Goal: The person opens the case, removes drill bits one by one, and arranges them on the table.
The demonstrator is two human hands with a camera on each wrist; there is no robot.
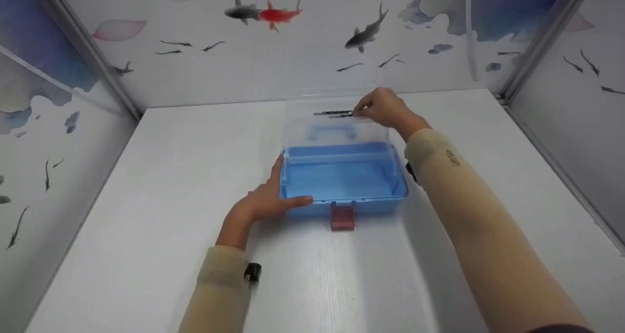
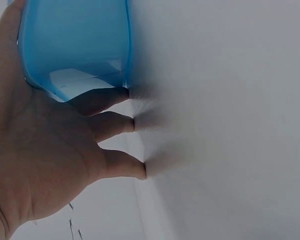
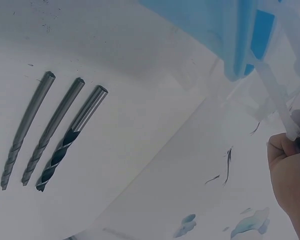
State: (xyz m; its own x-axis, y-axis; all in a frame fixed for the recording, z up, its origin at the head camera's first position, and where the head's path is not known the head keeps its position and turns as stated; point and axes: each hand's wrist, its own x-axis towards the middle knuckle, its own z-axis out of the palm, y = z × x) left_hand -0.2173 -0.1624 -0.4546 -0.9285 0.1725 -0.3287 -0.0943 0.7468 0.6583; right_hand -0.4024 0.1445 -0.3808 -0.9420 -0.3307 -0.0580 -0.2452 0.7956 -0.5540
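Because the translucent lid of the blue toolbox stood tilted up from the back rim and the right hand had only a small pinch on its edge, a slip of those fingers could have let it drop, forward onto the box or back toward the drill bits. A hard pull on the lid might have strained its hinge or dragged the box askew, since the left hand steadied one side only. If the lid swung down fast, the left thumb on the front rim could have been caught beneath it. The drill bits, three in a loose row on the tabletop behind the box, looked likely to roll if knocked.

The left hand was spread wide: the thumb lay along the front rim, the forefinger ran up the left wall, and the other fingertips rested against the tabletop. The right hand was drawn narrow, thumb and fingers closed on the lid's edge, well apart from the bits. The toolbox sat near the middle of the tabletop, its red latch hanging down in front.
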